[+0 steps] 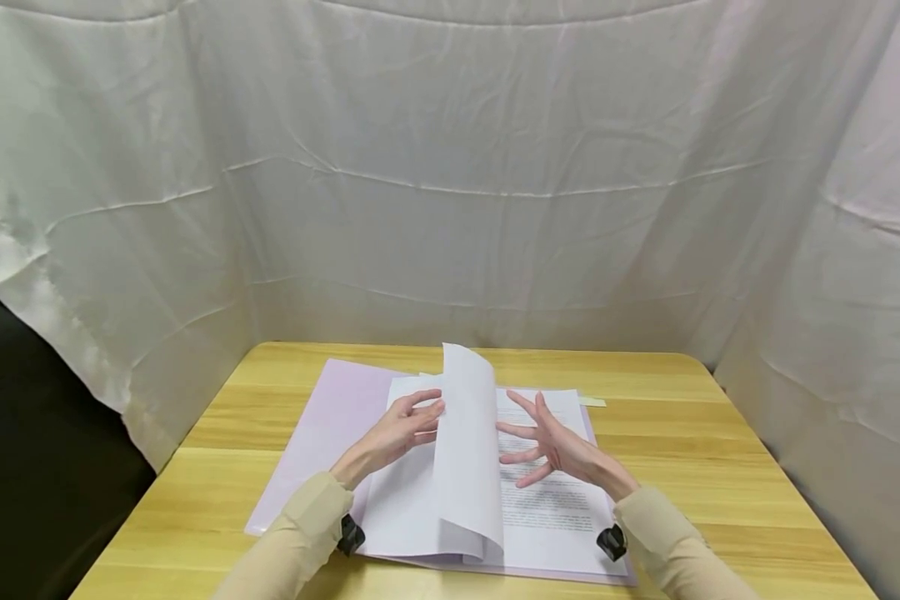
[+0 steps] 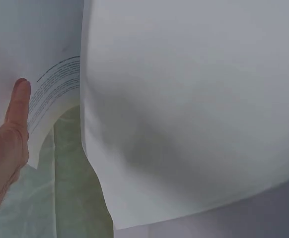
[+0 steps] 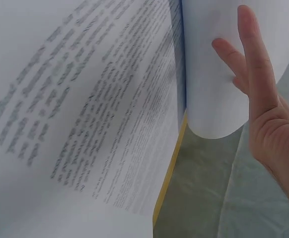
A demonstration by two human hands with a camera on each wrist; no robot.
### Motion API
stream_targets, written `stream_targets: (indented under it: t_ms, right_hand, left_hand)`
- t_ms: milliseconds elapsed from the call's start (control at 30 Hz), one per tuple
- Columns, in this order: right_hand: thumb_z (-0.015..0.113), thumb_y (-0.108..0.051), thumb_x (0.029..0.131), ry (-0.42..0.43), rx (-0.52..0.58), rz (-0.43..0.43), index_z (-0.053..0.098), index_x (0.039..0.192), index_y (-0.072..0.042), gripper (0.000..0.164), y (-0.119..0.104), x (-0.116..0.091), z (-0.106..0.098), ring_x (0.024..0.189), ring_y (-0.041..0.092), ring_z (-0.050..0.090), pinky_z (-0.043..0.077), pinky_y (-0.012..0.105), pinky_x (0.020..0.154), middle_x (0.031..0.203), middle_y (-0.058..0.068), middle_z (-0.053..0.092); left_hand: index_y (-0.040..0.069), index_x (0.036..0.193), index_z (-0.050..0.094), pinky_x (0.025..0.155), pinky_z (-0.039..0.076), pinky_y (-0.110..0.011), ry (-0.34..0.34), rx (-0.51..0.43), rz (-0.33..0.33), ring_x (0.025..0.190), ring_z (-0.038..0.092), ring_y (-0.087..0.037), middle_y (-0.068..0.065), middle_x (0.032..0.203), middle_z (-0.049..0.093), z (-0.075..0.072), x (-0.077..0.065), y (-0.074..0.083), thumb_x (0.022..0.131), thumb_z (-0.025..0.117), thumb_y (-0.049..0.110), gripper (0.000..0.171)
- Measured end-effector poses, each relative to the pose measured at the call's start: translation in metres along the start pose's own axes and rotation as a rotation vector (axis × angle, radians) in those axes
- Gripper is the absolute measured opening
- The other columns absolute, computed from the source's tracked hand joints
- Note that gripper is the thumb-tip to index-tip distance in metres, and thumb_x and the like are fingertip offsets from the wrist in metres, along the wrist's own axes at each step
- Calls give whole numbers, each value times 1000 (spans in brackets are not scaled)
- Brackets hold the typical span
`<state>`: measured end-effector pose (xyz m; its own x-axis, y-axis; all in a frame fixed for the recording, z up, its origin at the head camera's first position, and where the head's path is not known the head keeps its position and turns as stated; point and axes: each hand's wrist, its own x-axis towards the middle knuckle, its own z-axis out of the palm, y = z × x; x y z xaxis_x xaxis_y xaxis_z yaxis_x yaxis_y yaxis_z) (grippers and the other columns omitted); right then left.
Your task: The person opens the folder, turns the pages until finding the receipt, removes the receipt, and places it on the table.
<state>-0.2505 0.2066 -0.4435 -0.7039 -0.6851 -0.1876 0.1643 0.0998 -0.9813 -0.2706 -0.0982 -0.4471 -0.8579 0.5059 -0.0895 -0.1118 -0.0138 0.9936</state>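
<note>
A lilac folder (image 1: 300, 467) lies left; the left hand (image 1: 399, 429) has fingers loosely apart; a page (image 1: 467, 450) curls up between the hands; the right hand (image 1: 564, 450) spreads its fingers. With neither seemingly pinching, it could spring back.

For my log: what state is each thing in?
White sheet: raised, curled
Left hand: fingers slightly bent, beside the sheet
Right hand: fingers spread
Printed page: lying face up
Lilac folder: open, under the page
Pale strip: jutting past the page
Curtain: hanging, creased
</note>
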Motion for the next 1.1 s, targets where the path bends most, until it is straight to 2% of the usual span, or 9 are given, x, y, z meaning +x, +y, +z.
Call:
stream_targets:
  t_ms: [100,200,267,467,600,700,833,933,1100]
  right_hand:
    - [-3,-58,104,-4,-10,-9,-11,162,-31,65,2,-1,-2,132,51,53,56,61,90,167,25,13]
    - [-1,-59,104,-11,-18,-30,-10,162,-27,68,4,-2,-4,132,51,52,58,58,89,166,27,13]
    - [0,-60,104,-6,-25,-35,-8,163,-26,69,5,-2,-5,132,51,52,59,56,89,166,27,15]
    - [1,-56,106,26,-72,-26,3,164,-20,68,10,-3,-9,134,52,50,58,56,92,165,29,18]
    - [6,-51,109,84,-119,-19,14,162,-13,66,13,-6,-16,132,51,53,59,55,94,162,30,26]
    - [15,-45,111,121,-171,-25,19,160,-4,64,17,-10,-23,129,50,56,59,51,95,157,33,34]
    - [30,-34,112,149,-279,-31,26,155,5,58,26,-14,-30,125,48,60,57,51,100,148,36,45]
    - [42,-29,110,183,-425,-41,36,150,6,54,31,-16,-32,127,45,58,52,55,106,144,33,52]
    - [54,-27,105,205,-657,-44,47,144,4,51,36,-17,-34,133,44,54,47,59,109,143,27,56]
  left_hand:
    - [-9,154,25,102,56,-35,28,-13,3,108,68,-16,-26,137,59,0,0,-1,104,55,18,64]
    - [-9,152,29,92,58,-28,69,-26,5,98,68,-8,-18,123,68,0,0,-1,101,57,10,61]
    - [-9,151,32,87,59,-26,114,-22,-2,95,67,-8,-14,117,70,-1,-1,-2,99,59,6,60]
    - [-10,147,39,79,60,-26,246,-27,-41,88,70,-13,-16,106,75,-7,-3,-5,92,66,2,62]
    - [-10,144,43,78,61,-28,295,-40,-62,86,71,-15,-17,106,75,-10,-1,-8,88,70,2,63]
    - [-10,139,48,76,62,-31,324,-28,-76,84,72,-17,-17,107,75,-13,1,-11,86,74,3,60]
    - [-10,135,53,72,63,-32,367,8,-111,78,73,-19,-18,103,76,-19,0,-13,84,77,5,58]
    - [-10,135,53,70,64,-33,387,55,-146,75,73,-19,-19,100,76,-26,-4,-15,83,79,7,61]
    - [-6,134,55,61,57,-26,430,273,-192,64,64,-12,-11,87,74,-35,-10,-17,81,83,15,65]
